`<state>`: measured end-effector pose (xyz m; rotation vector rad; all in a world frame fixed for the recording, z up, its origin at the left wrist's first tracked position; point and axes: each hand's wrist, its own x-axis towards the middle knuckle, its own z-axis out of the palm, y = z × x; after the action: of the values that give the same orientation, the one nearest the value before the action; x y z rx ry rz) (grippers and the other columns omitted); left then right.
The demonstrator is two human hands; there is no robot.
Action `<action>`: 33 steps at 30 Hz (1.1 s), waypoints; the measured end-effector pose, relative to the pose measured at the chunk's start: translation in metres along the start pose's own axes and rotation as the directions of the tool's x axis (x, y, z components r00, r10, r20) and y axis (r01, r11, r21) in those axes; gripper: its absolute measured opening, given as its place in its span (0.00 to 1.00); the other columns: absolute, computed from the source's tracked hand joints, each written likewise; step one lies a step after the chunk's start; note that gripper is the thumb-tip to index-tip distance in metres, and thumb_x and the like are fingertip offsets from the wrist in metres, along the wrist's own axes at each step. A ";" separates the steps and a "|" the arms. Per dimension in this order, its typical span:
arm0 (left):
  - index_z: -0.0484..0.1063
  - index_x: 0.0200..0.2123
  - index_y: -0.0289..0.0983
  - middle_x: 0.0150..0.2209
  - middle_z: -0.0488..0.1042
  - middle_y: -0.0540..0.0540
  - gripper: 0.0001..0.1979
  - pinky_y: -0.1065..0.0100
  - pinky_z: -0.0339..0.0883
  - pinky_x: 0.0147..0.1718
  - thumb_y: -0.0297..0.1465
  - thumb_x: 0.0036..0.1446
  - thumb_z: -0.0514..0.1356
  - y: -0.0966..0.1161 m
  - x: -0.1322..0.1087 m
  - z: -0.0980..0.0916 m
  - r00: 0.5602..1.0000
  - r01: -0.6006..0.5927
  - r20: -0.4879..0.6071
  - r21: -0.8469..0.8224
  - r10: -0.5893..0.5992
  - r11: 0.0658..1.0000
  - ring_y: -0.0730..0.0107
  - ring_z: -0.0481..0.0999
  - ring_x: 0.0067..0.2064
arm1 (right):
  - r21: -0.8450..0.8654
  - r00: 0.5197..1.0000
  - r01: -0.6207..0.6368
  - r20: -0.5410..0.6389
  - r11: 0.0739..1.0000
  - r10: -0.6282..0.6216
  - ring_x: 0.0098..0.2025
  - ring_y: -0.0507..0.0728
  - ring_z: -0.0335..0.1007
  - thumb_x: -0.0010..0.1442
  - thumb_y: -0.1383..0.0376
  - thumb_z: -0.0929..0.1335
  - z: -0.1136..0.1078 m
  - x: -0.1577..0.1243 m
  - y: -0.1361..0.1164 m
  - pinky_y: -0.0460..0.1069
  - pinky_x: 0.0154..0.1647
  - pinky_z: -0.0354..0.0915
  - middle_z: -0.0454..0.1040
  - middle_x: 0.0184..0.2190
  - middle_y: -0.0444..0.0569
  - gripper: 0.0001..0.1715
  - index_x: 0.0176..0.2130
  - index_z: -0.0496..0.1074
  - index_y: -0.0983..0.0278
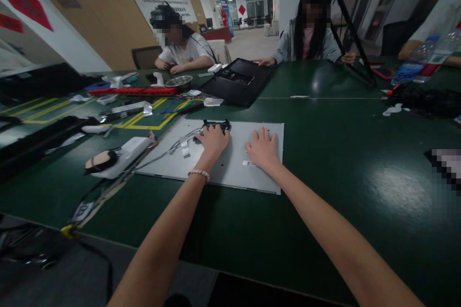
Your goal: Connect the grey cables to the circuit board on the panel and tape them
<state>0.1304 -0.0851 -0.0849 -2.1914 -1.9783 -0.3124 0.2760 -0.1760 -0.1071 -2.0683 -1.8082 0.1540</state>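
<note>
A flat light-grey panel (237,176), like the back of a display screen, lies on the green table before me. My left hand (213,143), with a bead bracelet at the wrist, rests over a black plastic part (220,123) near the panel's far edge. Its fingers are spread and touch that part, which they partly cover. Thin grey cables (172,147) run from beside this hand toward the left, by a strip of silvery tape (185,147). My right hand (264,147) lies on the right half of the panel, fingers apart, next to a small white label (248,163).
Left of the panel sits a white power strip (134,149) with a plug. Beyond the panel lies a black casing (240,79), a co-worker's hand (265,61) beside it. Another person sits farther left. Bottles (419,60) and a black tripod (355,38) stand at the right.
</note>
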 end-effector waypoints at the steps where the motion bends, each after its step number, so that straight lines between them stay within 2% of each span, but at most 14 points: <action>1: 0.70 0.51 0.30 0.55 0.69 0.27 0.22 0.33 0.46 0.54 0.39 0.62 0.49 -0.001 0.005 0.001 1.000 0.015 0.000 0.006 -0.015 1.000 0.37 0.60 0.59 | 0.001 1.000 0.000 0.005 1.000 0.000 0.70 0.69 0.39 0.67 0.55 0.56 0.000 0.000 0.000 0.68 0.65 0.36 0.48 0.68 0.69 0.36 0.66 0.55 0.75; 5: 0.70 0.51 0.29 0.56 0.68 0.26 0.23 0.34 0.46 0.55 0.38 0.62 0.49 -0.002 0.018 0.005 0.997 0.069 0.017 0.028 -0.069 0.997 0.36 0.59 0.59 | 0.006 1.000 -0.003 -0.010 1.000 0.003 0.70 0.69 0.39 0.67 0.55 0.56 0.001 0.002 0.000 0.68 0.65 0.36 0.48 0.68 0.69 0.36 0.65 0.56 0.74; 10: 0.69 0.52 0.29 0.56 0.68 0.26 0.23 0.36 0.45 0.56 0.37 0.62 0.47 -0.001 0.021 0.005 0.998 0.068 0.008 0.040 -0.068 0.997 0.38 0.61 0.59 | 0.020 1.000 0.004 0.004 1.000 -0.004 0.70 0.68 0.38 0.67 0.55 0.56 0.001 0.003 -0.001 0.68 0.65 0.34 0.48 0.69 0.69 0.36 0.66 0.55 0.74; 16: 0.68 0.52 0.29 0.51 0.72 0.27 0.24 0.34 0.49 0.53 0.40 0.61 0.50 -0.004 0.036 -0.008 0.983 0.094 0.157 0.008 -0.094 0.996 0.37 0.69 0.54 | 0.033 1.000 0.003 -0.006 0.999 -0.003 0.70 0.69 0.39 0.67 0.55 0.56 -0.001 0.002 0.000 0.68 0.65 0.35 0.48 0.68 0.70 0.36 0.65 0.55 0.75; 18: 0.67 0.52 0.29 0.50 0.73 0.27 0.22 0.34 0.48 0.54 0.37 0.62 0.48 -0.004 0.043 -0.011 0.989 0.107 0.098 0.005 -0.107 0.994 0.38 0.70 0.53 | 0.030 1.000 0.005 -0.019 1.000 -0.005 0.70 0.69 0.39 0.67 0.55 0.56 -0.001 0.002 0.000 0.68 0.65 0.35 0.48 0.68 0.70 0.36 0.65 0.56 0.75; 21: 0.68 0.50 0.30 0.52 0.72 0.29 0.19 0.39 0.46 0.57 0.28 0.61 0.44 -0.002 0.051 -0.010 1.000 0.028 0.004 0.020 -0.028 0.999 0.45 0.69 0.55 | 0.022 1.000 -0.001 -0.024 1.000 0.001 0.70 0.69 0.39 0.67 0.55 0.56 0.000 0.002 0.000 0.68 0.65 0.35 0.48 0.68 0.69 0.35 0.65 0.56 0.74; 24: 0.69 0.49 0.30 0.48 0.75 0.30 0.20 0.46 0.51 0.56 0.23 0.58 0.44 -0.002 0.058 -0.006 0.993 -0.055 0.104 0.042 0.050 0.998 0.49 0.72 0.52 | 0.020 1.000 -0.002 -0.026 1.000 0.002 0.70 0.69 0.39 0.68 0.55 0.56 0.002 0.002 -0.001 0.68 0.65 0.35 0.48 0.68 0.69 0.35 0.65 0.56 0.73; 26: 0.69 0.50 0.29 0.46 0.76 0.29 0.20 0.51 0.55 0.54 0.24 0.57 0.46 -0.003 0.063 -0.005 0.985 -0.056 0.169 0.060 0.045 0.997 0.49 0.74 0.50 | 0.020 1.000 0.002 -0.026 1.000 -0.001 0.70 0.69 0.38 0.68 0.55 0.56 0.002 0.003 -0.002 0.68 0.65 0.35 0.48 0.68 0.68 0.35 0.65 0.56 0.73; 29: 0.69 0.50 0.28 0.47 0.75 0.27 0.19 0.54 0.59 0.50 0.29 0.59 0.50 -0.005 0.071 -0.009 0.977 -0.042 0.209 0.016 0.037 0.999 0.47 0.74 0.50 | 0.019 1.000 0.006 -0.021 1.000 -0.005 0.70 0.69 0.38 0.68 0.55 0.56 0.003 0.004 -0.002 0.68 0.65 0.35 0.48 0.69 0.68 0.35 0.65 0.56 0.73; 33: 0.70 0.51 0.32 0.50 0.74 0.35 0.18 0.54 0.64 0.49 0.38 0.63 0.57 -0.003 0.072 -0.014 0.974 -0.027 0.222 -0.108 0.051 0.994 0.53 0.74 0.49 | 0.009 1.000 0.003 -0.021 1.000 -0.003 0.70 0.69 0.39 0.67 0.55 0.56 0.003 0.004 -0.002 0.68 0.65 0.36 0.48 0.69 0.68 0.35 0.66 0.56 0.73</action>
<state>0.1334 -0.0191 -0.0521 -2.4240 -2.0707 -0.1717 0.2736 -0.1710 -0.1079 -2.0534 -1.7951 0.1389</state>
